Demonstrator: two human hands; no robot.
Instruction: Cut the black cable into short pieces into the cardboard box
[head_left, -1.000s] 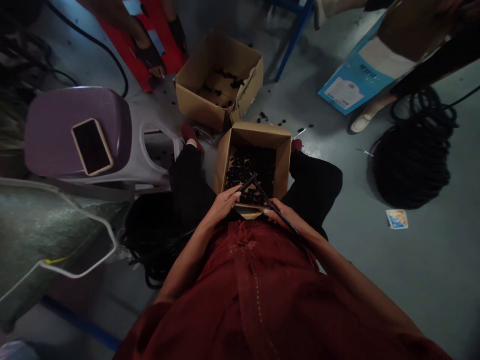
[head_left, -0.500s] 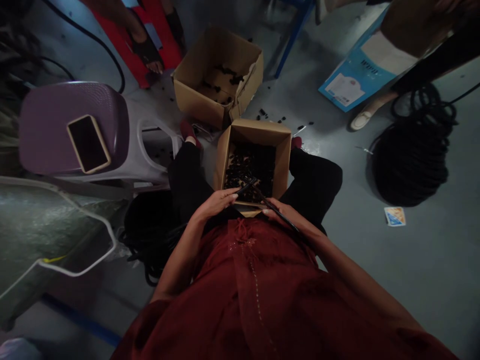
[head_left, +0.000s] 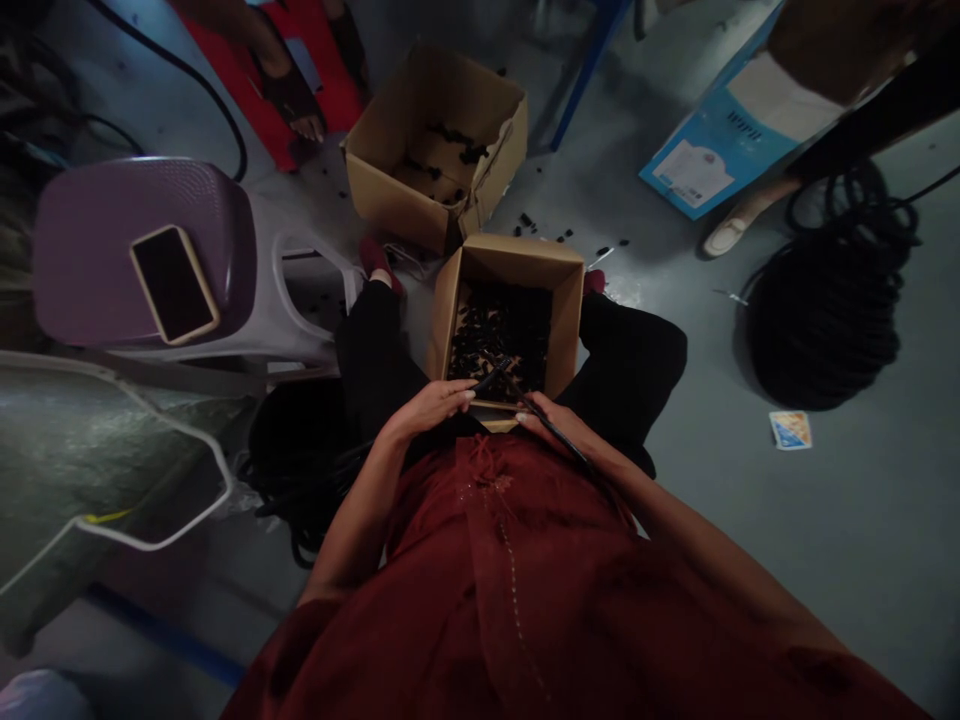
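Observation:
My left hand [head_left: 439, 403] is closed around a short, slim black piece [head_left: 491, 377] that sticks out over the near side of an open cardboard box [head_left: 564, 335]. Between my knees, that box holds many small black pieces [head_left: 502, 315]. My right hand [head_left: 555, 420] grips a long, thin black thing [head_left: 564, 442], which runs back along my forearm; its exact kind is too dark to make out. The inner ends of both held things come close together above the box, and I cannot tell whether they touch.
Beyond stands a second cardboard box [head_left: 397, 185] with a few black pieces. A phone [head_left: 174, 285] lies on a purple stool [head_left: 82, 255] at left. Coiled black cord [head_left: 825, 330] and a blue box [head_left: 690, 170] are at right. A person's foot [head_left: 289, 95] rests on something red.
Both hands keep their grips. My right hand has shifted very slightly left, and the view has moved a little. The boxes stay where they were.

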